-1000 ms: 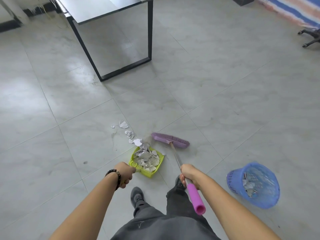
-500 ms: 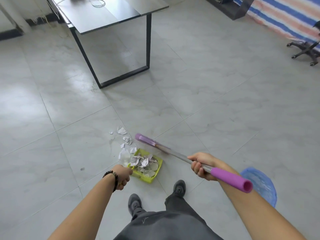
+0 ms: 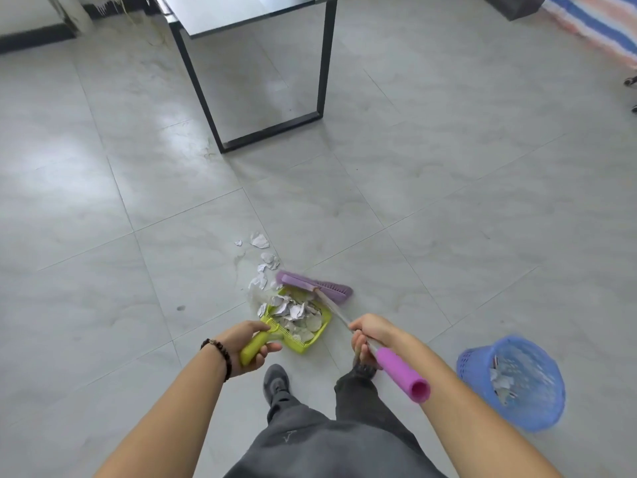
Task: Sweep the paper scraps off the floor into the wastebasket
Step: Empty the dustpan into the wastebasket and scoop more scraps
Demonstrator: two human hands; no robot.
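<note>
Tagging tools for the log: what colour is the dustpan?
Yellow-green, all of the dustpan, handle included; it shows best in the head view.

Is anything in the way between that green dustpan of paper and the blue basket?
Only the person's own right hand and the broom handle it grips cross between dustpan and wastebasket; nothing else visible.

shows a table (image 3: 248, 12) with a glossy top and a thin black frame (image 3: 272, 131) looping down to a flat bottom bar. left of the table, takes in a black baseboard (image 3: 34, 41) along a pale wall. right of the table, catches a dark box (image 3: 513, 6), a blue, white and pink striped cloth (image 3: 599, 29) and, farthest right of the table, black chair casters (image 3: 630, 81).
</note>
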